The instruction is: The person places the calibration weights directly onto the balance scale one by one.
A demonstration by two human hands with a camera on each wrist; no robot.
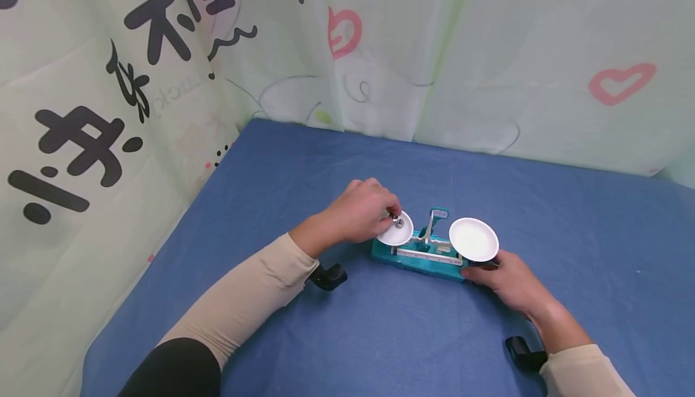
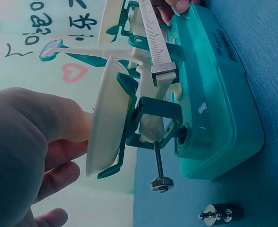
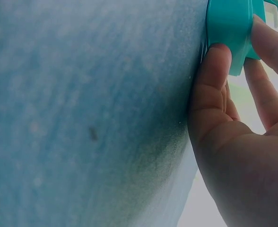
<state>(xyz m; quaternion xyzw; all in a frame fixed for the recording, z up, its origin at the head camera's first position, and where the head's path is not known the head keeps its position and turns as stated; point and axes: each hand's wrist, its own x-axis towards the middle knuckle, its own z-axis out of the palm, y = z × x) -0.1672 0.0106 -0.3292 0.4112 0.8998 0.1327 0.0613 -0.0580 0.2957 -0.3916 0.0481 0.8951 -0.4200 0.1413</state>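
Note:
A teal balance scale (image 1: pixel 420 258) with two white pans stands on the blue cloth. My left hand (image 1: pixel 362 211) is over the left pan (image 1: pixel 392 237), its thumb and forefinger pinching a small metal weight (image 1: pixel 393 216). Beside those fingertips another metal weight (image 1: pixel 400 224) sits on the pan. My right hand (image 1: pixel 513 282) grips the right end of the scale's base, thumb at the front, under the right pan (image 1: pixel 474 239), which holds nothing. In the left wrist view the left pan's rim hides the fingertips and what they hold.
A knobbed metal weight (image 2: pixel 219 214) rests on the cloth near the scale's left end, seen in the left wrist view. The blue-covered table (image 1: pixel 347 336) meets a pale printed curtain (image 1: pixel 488 53) at the back and left. Black wrist mounts (image 1: pixel 328 277) project below the wrists.

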